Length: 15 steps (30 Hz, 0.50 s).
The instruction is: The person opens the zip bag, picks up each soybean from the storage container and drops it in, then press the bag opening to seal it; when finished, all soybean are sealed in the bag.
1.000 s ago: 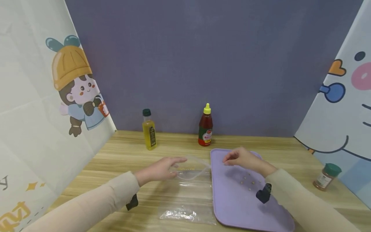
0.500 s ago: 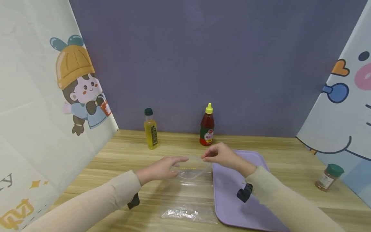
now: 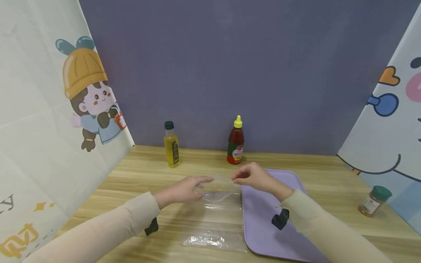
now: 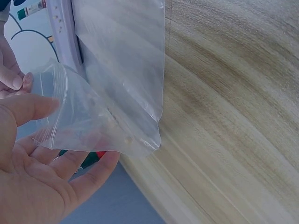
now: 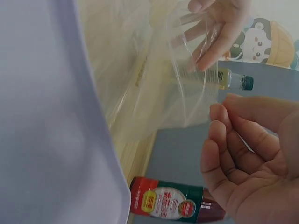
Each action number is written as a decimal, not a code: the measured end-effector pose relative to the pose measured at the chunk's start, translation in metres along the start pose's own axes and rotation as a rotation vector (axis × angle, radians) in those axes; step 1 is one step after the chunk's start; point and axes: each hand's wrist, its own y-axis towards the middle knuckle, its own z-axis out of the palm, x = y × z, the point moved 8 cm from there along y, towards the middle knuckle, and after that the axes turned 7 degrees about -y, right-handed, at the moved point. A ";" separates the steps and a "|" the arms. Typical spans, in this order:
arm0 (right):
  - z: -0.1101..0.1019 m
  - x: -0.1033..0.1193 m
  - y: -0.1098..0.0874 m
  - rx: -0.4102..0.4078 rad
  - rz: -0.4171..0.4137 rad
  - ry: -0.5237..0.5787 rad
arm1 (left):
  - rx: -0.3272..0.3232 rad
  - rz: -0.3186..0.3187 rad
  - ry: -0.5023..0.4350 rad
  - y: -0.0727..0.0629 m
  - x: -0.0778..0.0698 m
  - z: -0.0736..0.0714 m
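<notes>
The right hand [image 3: 254, 177] has moved left, from over the tray to the top of the bag, while the left hand [image 3: 185, 190] stays by the bag. The clear plastic bag [image 3: 215, 219] is between and below the two hands. Its low part lies flat on the tabletop [image 3: 138, 171], and its mouth is lifted up between them. The left hand touches the side of the mouth, with its thumb and fingers spread apart. The right hand has bent fingers, and its thumb and pointer tips are close together, right by the bag's edge. I cannot tell if they pinch the edge or a tiny thing.

The purple tray [image 3: 263, 226] is under the right arm, just beside the bag. Some tiny pale bits [image 4: 57, 25] lie on it. Past the left hand stands a bottle of yellow oil [image 3: 171, 148] with a dark green cap. Past the right hand stands a red sauce bottle [image 3: 235, 146] with a yellow top. Well off to the right of the right hand is a little jar [image 3: 374, 201] with a green lid.
</notes>
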 end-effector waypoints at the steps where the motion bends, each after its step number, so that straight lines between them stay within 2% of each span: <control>1: -0.002 -0.002 -0.001 0.002 0.005 0.005 | -0.001 -0.003 -0.001 0.000 0.000 0.000; 15: -0.037 -0.058 -0.038 0.018 0.096 -0.015 | 0.012 -0.005 -0.021 -0.002 -0.002 0.000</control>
